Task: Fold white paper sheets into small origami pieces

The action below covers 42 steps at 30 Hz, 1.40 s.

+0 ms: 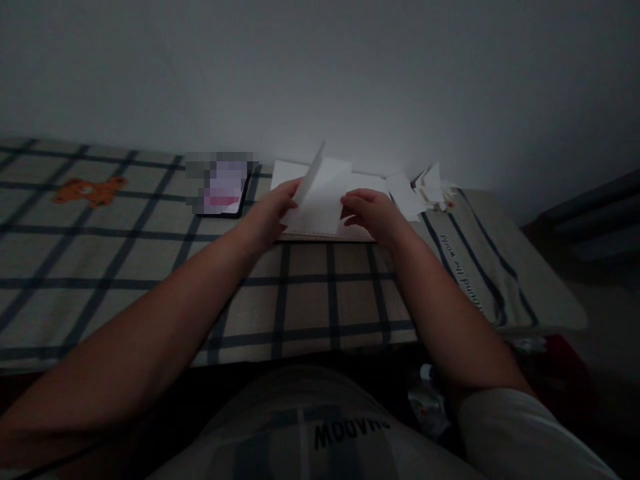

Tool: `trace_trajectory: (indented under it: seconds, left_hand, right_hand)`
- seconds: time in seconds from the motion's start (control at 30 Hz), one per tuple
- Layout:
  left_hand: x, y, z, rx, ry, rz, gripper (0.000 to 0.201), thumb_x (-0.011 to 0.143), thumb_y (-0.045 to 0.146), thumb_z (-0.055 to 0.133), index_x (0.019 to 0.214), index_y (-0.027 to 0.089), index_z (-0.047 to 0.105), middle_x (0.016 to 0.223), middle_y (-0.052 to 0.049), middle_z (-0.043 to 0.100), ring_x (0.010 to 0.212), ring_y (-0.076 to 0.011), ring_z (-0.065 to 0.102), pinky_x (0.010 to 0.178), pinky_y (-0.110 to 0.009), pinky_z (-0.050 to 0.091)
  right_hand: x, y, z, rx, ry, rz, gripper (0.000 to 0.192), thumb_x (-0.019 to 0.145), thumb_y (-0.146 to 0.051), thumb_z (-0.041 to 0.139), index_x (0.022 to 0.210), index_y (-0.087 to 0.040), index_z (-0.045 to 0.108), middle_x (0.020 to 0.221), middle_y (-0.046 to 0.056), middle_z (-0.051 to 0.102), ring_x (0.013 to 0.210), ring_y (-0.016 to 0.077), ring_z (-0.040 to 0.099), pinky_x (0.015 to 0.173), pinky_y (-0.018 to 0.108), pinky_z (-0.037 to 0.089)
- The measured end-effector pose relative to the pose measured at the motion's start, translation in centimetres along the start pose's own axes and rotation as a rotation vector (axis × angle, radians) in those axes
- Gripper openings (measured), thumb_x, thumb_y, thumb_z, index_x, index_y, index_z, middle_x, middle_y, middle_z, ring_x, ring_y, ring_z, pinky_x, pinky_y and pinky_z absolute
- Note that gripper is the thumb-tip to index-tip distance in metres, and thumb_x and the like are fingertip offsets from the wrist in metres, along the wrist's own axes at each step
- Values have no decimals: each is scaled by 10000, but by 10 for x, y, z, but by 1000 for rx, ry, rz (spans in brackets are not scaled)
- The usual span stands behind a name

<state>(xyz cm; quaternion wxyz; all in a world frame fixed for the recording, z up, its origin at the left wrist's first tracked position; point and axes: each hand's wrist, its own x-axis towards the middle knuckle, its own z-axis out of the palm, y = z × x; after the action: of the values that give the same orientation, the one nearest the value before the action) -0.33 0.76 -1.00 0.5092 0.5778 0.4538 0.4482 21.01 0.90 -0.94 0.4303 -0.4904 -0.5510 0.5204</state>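
A white sheet of paper (327,190) is held up between my hands, with a crease or second leaf rising on its left side. My left hand (270,212) grips that left side, thumb over the paper. At the sheet's right edge, the fingers of my right hand (371,210) are closed on it in a pinch. Beneath lies a pale, flat, board-like thing (357,232), its kind unclear, with more white paper (287,172) on it or behind it. Loose white pieces of paper (404,193) lie just right of my right hand.
A plaid cloth (320,300) covers the table against a grey wall (320,73). Left of my hands lies a phone (225,187) with a lit screen, and farther left an orange cut-out shape (91,191). Paper scraps (431,187) are heaped at right. A bottle (427,400) stands below.
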Motion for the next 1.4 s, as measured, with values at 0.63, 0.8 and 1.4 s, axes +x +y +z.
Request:
trace_trajectory:
  seconds: [0.63,0.8,1.4]
  left_hand:
    - [12,-14,-15,11,247,-26,357,788,175,611,1136,145,687,1016,-84,747,759,-177,664,615,-275,548]
    - [18,-21,-21,223,243,132,590,804,181,638,1387,167,544,1243,-122,680,946,-208,686,773,-348,592]
    - [-1,-6,-15,1174,-470,414,542,1055,471,307,1370,184,641,1506,-107,561,1458,-244,441,1210,-465,305]
  right_hand:
    - [-4,8,-11,-1121,172,-803,365,863,-113,621,1167,-302,686,1223,88,566,1110,279,516,965,478,425]
    - [-11,0,-10,-1237,182,-792,151,926,-247,617,940,-287,762,1091,91,587,1038,297,507,895,496,400]
    - [-21,-4,7,-1205,-339,-532,266,909,-296,643,1111,-160,751,1305,139,704,1241,299,639,1093,468,478]
